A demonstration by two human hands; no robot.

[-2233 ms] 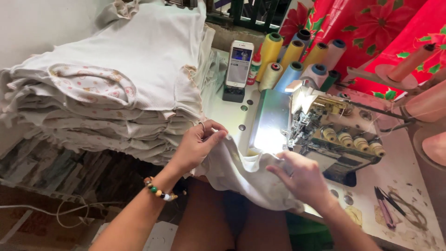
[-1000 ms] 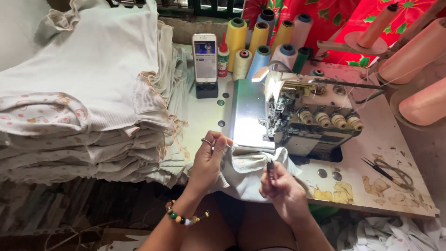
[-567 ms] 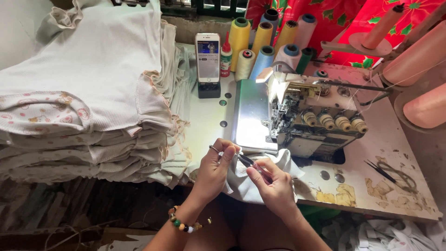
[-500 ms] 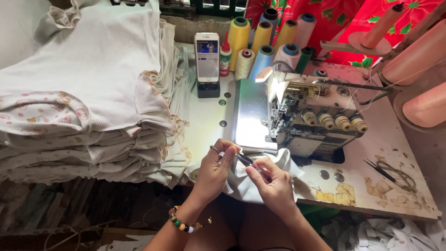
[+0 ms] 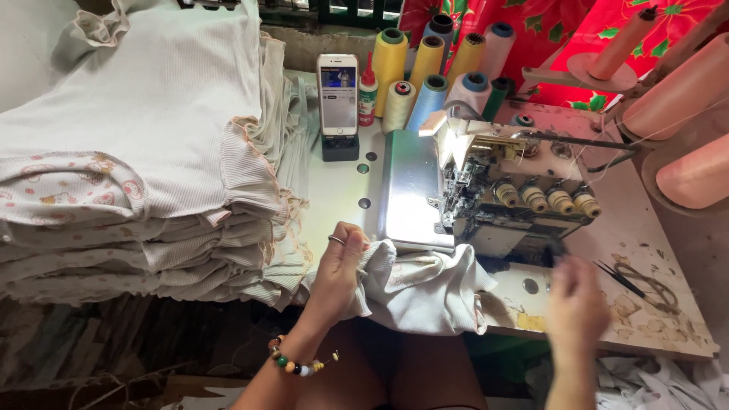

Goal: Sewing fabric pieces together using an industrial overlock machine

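Note:
A white ribbed garment (image 5: pixel 425 292) lies bunched over the table's front edge, in front of the overlock sewing machine (image 5: pixel 516 190). My left hand (image 5: pixel 339 269), with a ring and a beaded bracelet, pinches the garment's left side. My right hand (image 5: pixel 575 307) is off the cloth, blurred in motion over the table just right of the garment and below the machine. A dark smear shows at its fingertips, and whether it holds anything is unclear. Thin dark snips (image 5: pixel 619 279) lie on the table right of that hand.
A tall stack of folded white garments (image 5: pixel 129 175) fills the left. A phone on a stand (image 5: pixel 337 95), a small bottle (image 5: pixel 368 91) and several thread cones (image 5: pixel 425 68) stand at the back. Large pink cones (image 5: pixel 683 99) are at the right. The worn table edge (image 5: pixel 653 334) is near.
My right hand has left the garment, where it worked a small dark tool beside my left hand, and swung right. My left hand keeps hold of the cloth.

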